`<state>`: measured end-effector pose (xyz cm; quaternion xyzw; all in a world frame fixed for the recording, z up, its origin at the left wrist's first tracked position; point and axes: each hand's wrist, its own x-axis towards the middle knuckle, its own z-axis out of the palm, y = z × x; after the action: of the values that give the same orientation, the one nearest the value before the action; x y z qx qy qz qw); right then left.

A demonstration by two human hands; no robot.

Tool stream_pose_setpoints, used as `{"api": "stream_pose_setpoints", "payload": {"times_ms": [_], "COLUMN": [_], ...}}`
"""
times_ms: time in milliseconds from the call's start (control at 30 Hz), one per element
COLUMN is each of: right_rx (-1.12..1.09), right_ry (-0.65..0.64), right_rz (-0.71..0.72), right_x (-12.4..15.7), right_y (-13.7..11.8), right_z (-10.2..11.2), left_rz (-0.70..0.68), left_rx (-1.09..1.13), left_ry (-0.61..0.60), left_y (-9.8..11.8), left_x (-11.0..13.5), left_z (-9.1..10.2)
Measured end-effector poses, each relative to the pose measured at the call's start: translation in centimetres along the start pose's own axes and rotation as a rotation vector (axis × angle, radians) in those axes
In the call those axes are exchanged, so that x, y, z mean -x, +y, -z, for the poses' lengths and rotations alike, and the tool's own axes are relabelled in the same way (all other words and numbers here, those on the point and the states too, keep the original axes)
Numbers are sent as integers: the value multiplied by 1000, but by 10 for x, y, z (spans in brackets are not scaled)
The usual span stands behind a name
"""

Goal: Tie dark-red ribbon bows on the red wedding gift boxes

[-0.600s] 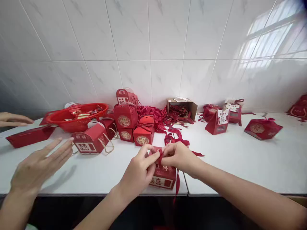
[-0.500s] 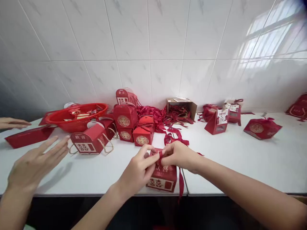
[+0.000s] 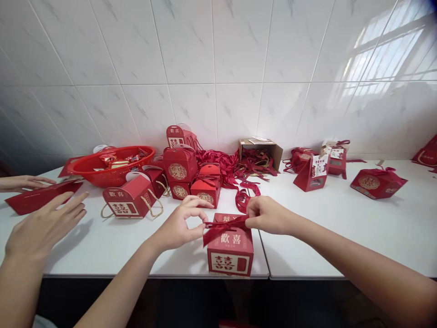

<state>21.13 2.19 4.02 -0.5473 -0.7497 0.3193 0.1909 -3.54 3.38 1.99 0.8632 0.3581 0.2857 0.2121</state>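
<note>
A red gift box (image 3: 229,262) with white lettering stands near the table's front edge. Across its top runs a dark red ribbon (image 3: 221,226), stretched sideways between my two hands. My left hand (image 3: 186,223) pinches the ribbon's left part between thumb and index finger, the other fingers held out. On the right, my right hand (image 3: 266,215) is closed around the ribbon's other part, just above the box's right top edge. How the ribbon passes through the box top is hard to make out.
At the left, another person's hands (image 3: 51,223) are beside a flat red carton (image 3: 41,196). Behind are a red basket (image 3: 112,177) of wrapped sweets, several red boxes (image 3: 179,165) and a cardboard box (image 3: 277,157) of ribbons. More gift boxes (image 3: 378,183) stand at right.
My hands have moved apart from close together over the box top, drawing the ribbon out sideways. The other person's near hand has shifted slightly left, and the far one now touches the flat carton.
</note>
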Motion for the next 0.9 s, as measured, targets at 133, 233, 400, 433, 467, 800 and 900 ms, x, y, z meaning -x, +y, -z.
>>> {"api": "stream_pose_setpoints", "payload": {"times_ms": [133, 233, 400, 433, 467, 800, 900], "right_rx": [134, 174, 172, 166, 155, 171, 207], "right_ry": [78, 126, 154, 162, 174, 28, 171], "right_rz": [180, 245, 180, 180, 196, 392, 375], "right_x": [4, 9, 24, 26, 28, 43, 51], "right_y": [6, 8, 18, 21, 23, 20, 22], "right_z": [-1, -5, -12, -13, -13, -43, -38], "left_rz": [52, 74, 48, 52, 58, 4, 108], "left_rx": [230, 196, -74, -111, -136, 150, 149], "left_ry": [-140, -119, -70, -61, -49, 111, 377], "left_y": [-10, -10, -10, -10, -11, -17, -22], "left_x": [-2, 0, 17, 21, 24, 17, -1], "left_z": [2, -2, -4, -5, -6, -43, -49]}}
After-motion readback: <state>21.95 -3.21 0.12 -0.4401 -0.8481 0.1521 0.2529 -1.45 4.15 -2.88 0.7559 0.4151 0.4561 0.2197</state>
